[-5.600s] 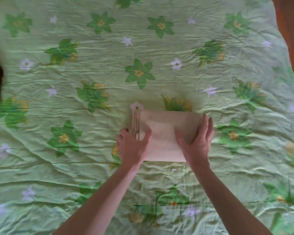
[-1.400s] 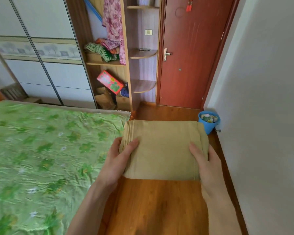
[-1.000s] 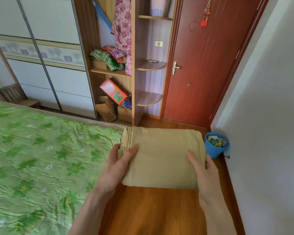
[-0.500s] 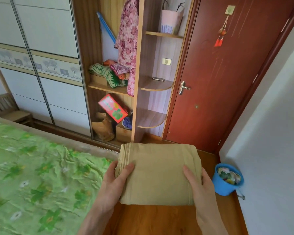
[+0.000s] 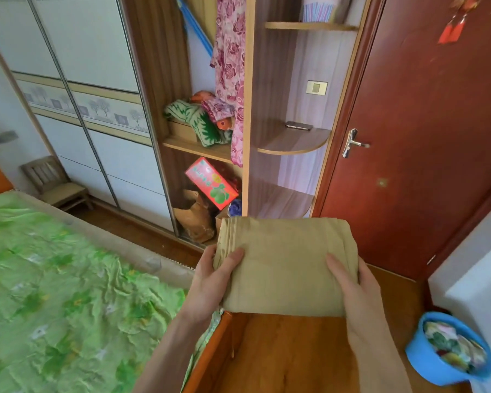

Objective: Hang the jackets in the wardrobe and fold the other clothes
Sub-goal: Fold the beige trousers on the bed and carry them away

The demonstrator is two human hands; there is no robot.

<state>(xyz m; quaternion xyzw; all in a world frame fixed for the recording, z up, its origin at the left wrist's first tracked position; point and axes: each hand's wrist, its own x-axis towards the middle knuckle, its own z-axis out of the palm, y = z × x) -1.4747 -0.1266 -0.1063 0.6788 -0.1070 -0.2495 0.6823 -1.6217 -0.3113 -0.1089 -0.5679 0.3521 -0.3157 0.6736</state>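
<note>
A folded tan garment (image 5: 285,262) is held flat in the air in front of me, over the wooden floor beside the bed. My left hand (image 5: 210,282) grips its left edge, thumb on top and fingers underneath. My right hand (image 5: 355,290) grips its right edge the same way. Straight ahead stands the wardrobe (image 5: 97,89) with white sliding doors. Its open section holds a pink floral garment (image 5: 230,66) hanging down and bunched clothes (image 5: 201,123) on a shelf.
The bed with a green flowered cover (image 5: 54,293) fills the lower left. A red-brown door (image 5: 425,123) is shut on the right. A blue bin (image 5: 448,353) with scraps sits on the floor at lower right. A small wooden chair (image 5: 54,182) stands by the wardrobe. Rounded corner shelves (image 5: 292,140) hold a phone.
The garment was lifted off the bed and carried toward the wardrobe. Over the last second the open shelves have come closer and the view has tilted up. Both hands keep the same grip.
</note>
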